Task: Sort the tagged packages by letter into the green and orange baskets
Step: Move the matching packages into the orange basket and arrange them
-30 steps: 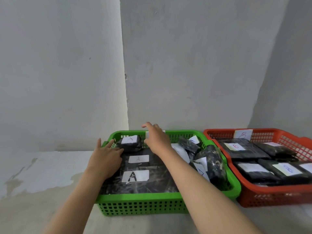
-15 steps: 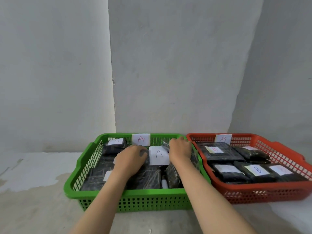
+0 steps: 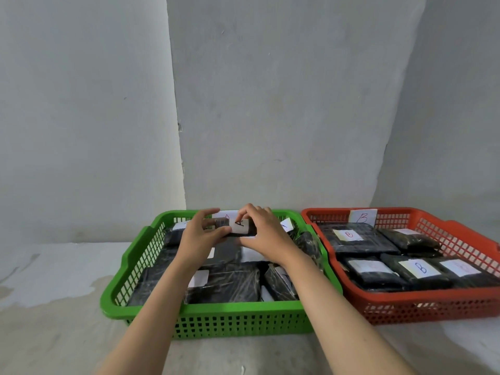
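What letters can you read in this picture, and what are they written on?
"A": white tag on the held package, gripped by the left hand and right hand over the green basket.
"B": card on the orange basket back wall.
"B": red, tag on the back package.
"B": blue, tag on the front package.
Other tags: too faint or hidden to read.

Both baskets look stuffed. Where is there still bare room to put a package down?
Bare floor lies left of the green basket and in front of both baskets. The orange basket is packed nearly wall to wall. In the green one, both hands hold a small package above crowded packages.
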